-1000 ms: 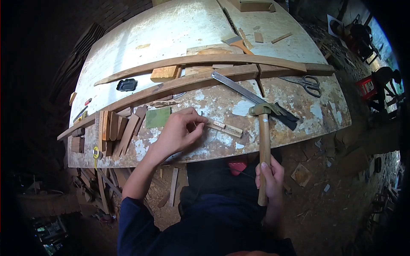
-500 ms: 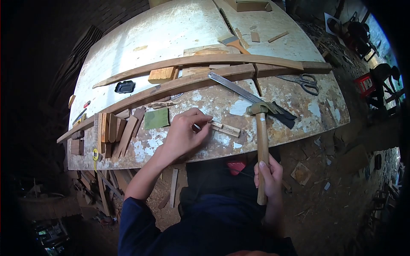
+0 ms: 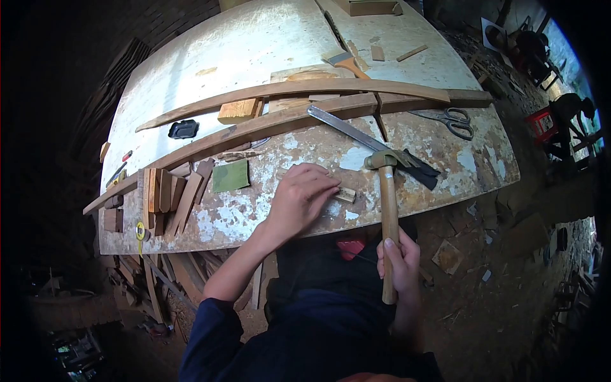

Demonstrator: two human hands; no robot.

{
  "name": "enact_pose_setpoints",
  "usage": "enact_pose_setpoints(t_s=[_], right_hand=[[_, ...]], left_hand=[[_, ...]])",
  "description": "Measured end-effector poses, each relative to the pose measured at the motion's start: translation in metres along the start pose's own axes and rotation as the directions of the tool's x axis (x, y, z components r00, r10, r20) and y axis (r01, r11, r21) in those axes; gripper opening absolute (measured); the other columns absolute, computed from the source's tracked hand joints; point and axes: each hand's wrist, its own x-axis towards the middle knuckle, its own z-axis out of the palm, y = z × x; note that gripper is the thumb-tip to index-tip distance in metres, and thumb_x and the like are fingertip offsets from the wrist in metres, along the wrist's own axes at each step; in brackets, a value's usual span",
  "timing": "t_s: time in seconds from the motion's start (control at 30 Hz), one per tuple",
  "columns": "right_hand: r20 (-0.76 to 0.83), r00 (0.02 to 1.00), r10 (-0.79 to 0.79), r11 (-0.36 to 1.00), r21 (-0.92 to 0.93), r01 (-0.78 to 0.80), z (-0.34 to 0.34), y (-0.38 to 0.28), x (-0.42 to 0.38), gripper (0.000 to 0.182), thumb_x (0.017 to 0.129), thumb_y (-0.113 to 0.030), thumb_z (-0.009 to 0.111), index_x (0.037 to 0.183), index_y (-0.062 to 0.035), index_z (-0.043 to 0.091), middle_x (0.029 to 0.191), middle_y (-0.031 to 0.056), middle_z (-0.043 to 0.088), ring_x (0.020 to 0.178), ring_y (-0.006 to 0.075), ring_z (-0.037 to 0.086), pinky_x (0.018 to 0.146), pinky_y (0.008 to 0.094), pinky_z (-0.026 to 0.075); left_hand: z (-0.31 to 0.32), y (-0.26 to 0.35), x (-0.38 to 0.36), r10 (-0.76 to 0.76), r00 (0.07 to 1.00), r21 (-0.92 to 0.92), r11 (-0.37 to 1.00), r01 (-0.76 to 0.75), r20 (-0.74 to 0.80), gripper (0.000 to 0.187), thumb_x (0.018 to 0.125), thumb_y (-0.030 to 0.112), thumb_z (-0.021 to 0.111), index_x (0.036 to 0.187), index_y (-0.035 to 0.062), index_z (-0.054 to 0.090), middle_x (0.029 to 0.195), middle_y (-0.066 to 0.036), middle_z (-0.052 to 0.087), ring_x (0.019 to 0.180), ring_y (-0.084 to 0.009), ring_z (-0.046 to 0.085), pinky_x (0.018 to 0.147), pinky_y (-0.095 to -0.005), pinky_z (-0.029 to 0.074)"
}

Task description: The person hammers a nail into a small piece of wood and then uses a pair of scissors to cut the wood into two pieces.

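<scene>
My right hand (image 3: 401, 262) is wrapped round the wooden handle of a hammer (image 3: 389, 216). The hammer's head lies over the near part of the table, beside a hand saw (image 3: 347, 130) with dark material round its handle end. My left hand (image 3: 302, 198) is over a short wooden strip (image 3: 345, 195), its fingers bent and pressed together at the fingertips. Most of the strip is hidden under that hand; only its right end shows. Whatever the left fingertips pinch is too small or covered to make out. A green square of cloth or sandpaper (image 3: 230, 176) lies left of this hand.
Two long wooden bars (image 3: 280, 120) run across the worn table (image 3: 210, 223). Scissors (image 3: 455, 121) lie at the right and a paintbrush (image 3: 347, 62) behind. Wood blocks (image 3: 159, 191), a tape measure (image 3: 140, 232) and a black tray (image 3: 184, 129) are at the left.
My left hand has moved right along the wooden strip, its fingers now covering more of it. The right hand and hammer have stayed almost still.
</scene>
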Motion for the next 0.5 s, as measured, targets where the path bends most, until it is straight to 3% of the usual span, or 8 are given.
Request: enact_pose_setpoints(t_s=[0.5], right_hand=[[0.003, 1.000, 0.007, 1.000, -0.016, -0.007, -0.001, 0.000, 0.001, 0.040, 0.114, -0.011, 0.056, 0.149, 0.0074, 0.057, 0.081, 0.0026, 0.061, 0.053, 0.0060, 0.055, 0.046, 0.0228, 0.046]], left_hand=[[0.013, -0.007, -0.012, 0.108, 0.993, 0.101, 0.990, -0.103, -0.039, 0.025, 0.080, 0.003, 0.089, 0.104, 0.0075, 0.084, 0.099, -0.004, 0.079, 0.102, -0.0254, 0.074, 0.091, -0.0395, 0.056]])
